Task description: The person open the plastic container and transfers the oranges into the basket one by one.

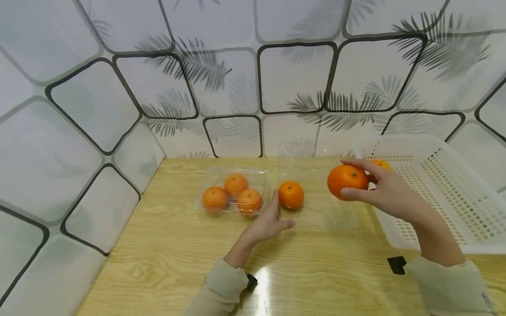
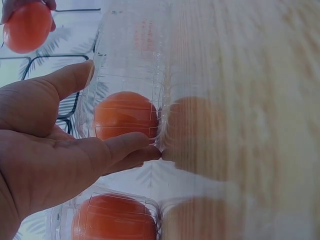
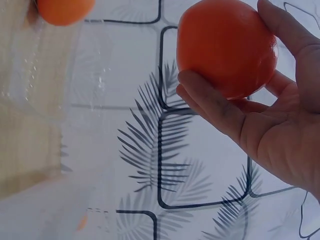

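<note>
My right hand (image 1: 389,193) grips an orange (image 1: 345,182), thumb and fingers around it, in the air between a clear plastic container (image 1: 337,217) and the white basket. In the right wrist view the fingers curl under the same orange (image 3: 225,47). That clear container has one orange (image 1: 291,194) at its left end. My left hand (image 1: 265,224) is at the container's left front corner, fingers extended along its side. In the left wrist view, the thumb of the left hand (image 2: 55,130) touches the clear wall and the fingers overlap the orange (image 2: 126,116) inside.
Left of my left hand, a second clear container (image 1: 258,175) has three oranges in it. The white perforated basket (image 1: 411,239) stands on the right, with an orange (image 1: 380,165) partly hidden behind my right hand. A patterned curtain (image 1: 233,83) rises behind the wooden table (image 1: 158,245).
</note>
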{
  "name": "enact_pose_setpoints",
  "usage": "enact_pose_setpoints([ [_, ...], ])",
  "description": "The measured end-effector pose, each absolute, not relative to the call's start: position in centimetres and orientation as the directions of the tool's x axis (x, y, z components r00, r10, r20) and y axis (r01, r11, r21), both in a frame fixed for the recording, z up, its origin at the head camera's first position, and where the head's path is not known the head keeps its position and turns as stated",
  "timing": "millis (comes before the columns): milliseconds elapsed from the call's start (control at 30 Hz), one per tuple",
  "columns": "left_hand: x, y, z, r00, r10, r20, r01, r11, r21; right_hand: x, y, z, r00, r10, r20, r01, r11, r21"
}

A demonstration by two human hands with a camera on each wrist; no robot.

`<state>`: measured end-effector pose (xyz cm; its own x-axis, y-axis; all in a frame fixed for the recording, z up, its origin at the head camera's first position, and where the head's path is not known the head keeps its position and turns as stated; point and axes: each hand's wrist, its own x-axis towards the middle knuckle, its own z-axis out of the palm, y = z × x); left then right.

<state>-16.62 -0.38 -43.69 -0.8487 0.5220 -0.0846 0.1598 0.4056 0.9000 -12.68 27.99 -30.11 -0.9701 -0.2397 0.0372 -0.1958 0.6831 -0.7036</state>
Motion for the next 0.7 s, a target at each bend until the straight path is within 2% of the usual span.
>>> enact_pose_setpoints([
  [200,-16.6,-0.4,-43.8,-0.851,0.518,-0.092,0.154,0.412,0.898,-13.2,29.5,-28.9,-0.972,-0.22,0.078,-0.214,0.705,-0.676],
  [367,-16.6,-0.4,-43.8,-0.854,0.511,-0.097,0.15,0.421,0.894,-14.1,30.3,-28.6,-0.962,-0.253,0.097,-0.247,0.672,-0.698],
  [533,-16.5,-0.4,-43.8,-0.852,0.514,-0.096,0.156,0.425,0.892,-15.1,31.2,-28.9,-0.961,-0.264,0.081,-0.232,0.616,-0.752],
  [700,-16.5,-0.5,-43.8,-0.857,0.506,-0.095,0.157,0.433,0.888,-16.1,32.6,-29.2,-0.975,-0.213,0.057,-0.178,0.61,-0.772],
])
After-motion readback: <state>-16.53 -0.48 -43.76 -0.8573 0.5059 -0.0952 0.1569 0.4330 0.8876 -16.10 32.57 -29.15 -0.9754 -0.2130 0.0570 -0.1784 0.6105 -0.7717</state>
